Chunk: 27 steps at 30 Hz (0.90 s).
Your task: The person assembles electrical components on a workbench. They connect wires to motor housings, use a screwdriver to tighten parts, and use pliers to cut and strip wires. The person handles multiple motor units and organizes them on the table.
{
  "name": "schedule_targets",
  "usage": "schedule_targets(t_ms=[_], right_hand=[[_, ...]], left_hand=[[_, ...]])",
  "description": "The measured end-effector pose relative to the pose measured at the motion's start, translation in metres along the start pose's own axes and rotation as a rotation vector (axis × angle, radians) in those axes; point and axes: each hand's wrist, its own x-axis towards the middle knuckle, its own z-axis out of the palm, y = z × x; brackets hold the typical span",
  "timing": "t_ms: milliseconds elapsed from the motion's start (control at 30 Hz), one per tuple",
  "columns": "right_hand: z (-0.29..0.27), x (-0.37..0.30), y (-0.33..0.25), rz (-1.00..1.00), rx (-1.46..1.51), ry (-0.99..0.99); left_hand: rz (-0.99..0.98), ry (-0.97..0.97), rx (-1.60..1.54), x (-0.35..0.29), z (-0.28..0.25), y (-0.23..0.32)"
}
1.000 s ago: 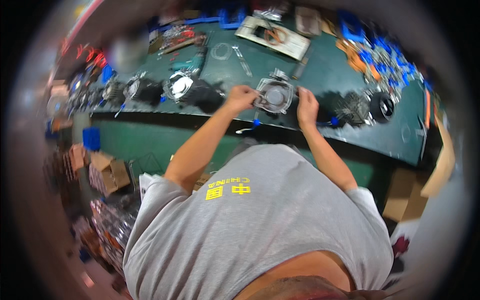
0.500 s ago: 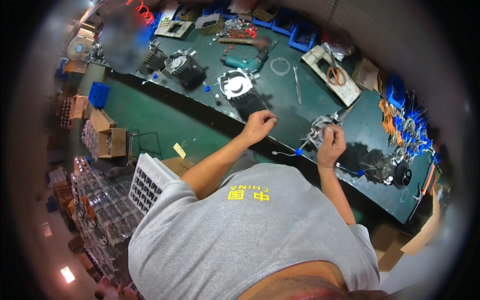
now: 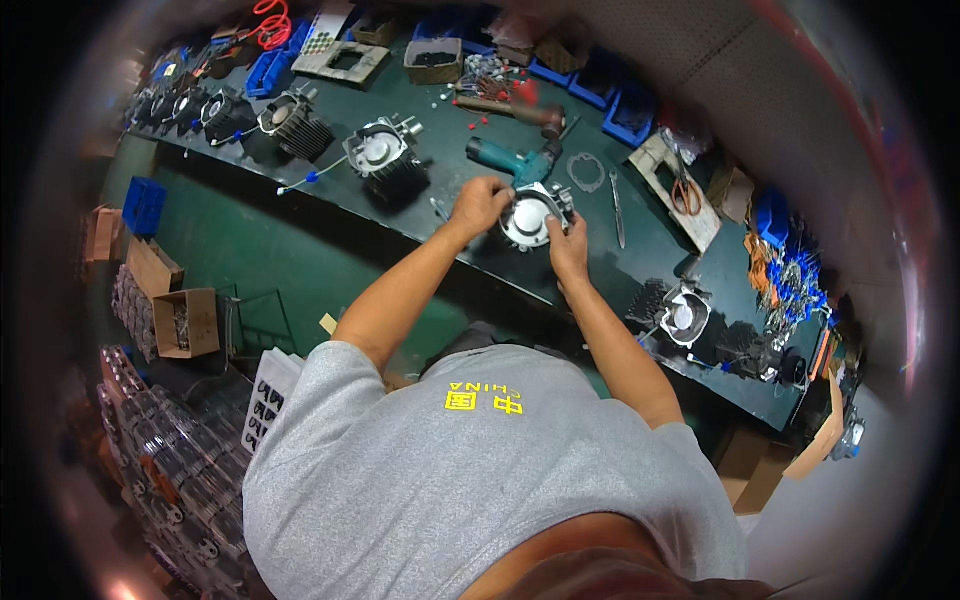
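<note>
Between my hands, near the bench's front edge, is a finned engine unit [image 3: 529, 222] with a bright metal face and a pale round disc in its middle. My left hand [image 3: 482, 207] is closed at its left rim, fingers curled and fingertips partly hidden. On the other side my right hand [image 3: 570, 250] grips the rim, with the thumb on the upper face. A similar engine unit [image 3: 684, 313] sits to the right of my right forearm, and another one [image 3: 381, 150] stands to the left of my left hand. The unit's underside is hidden.
Just behind the held unit lies a teal power drill [image 3: 510, 158]. Farther right are a ring-shaped gasket [image 3: 586, 172], a slim metal tool [image 3: 618, 210] and orange-handled scissors [image 3: 686, 196] on a worn board. Blue bins [image 3: 630, 117] line the back; wires [image 3: 797, 280] pile at right.
My right hand has let go of the right-hand unit and moved left to the middle one. My left hand has also come onto that unit. The whole view has shifted.
</note>
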Motion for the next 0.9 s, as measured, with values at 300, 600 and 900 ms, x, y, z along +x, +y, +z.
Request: schedule_targets(t_ms=[300, 600, 900], right_hand=[[0.023, 0.017, -0.019, -0.158, -0.307, 0.117], [0.032, 0.021, -0.001, -0.232, -0.219, 0.168], [0.035, 0.028, 0.007, -0.214, -0.242, 0.187]], left_hand=[[-0.532, -0.4, -0.321, 0.009, -0.026, -0.006], [-0.694, -0.39, -0.271, 0.003, -0.032, 0.003], [-0.566, -0.318, -0.375, -0.008, -0.027, -0.005]])
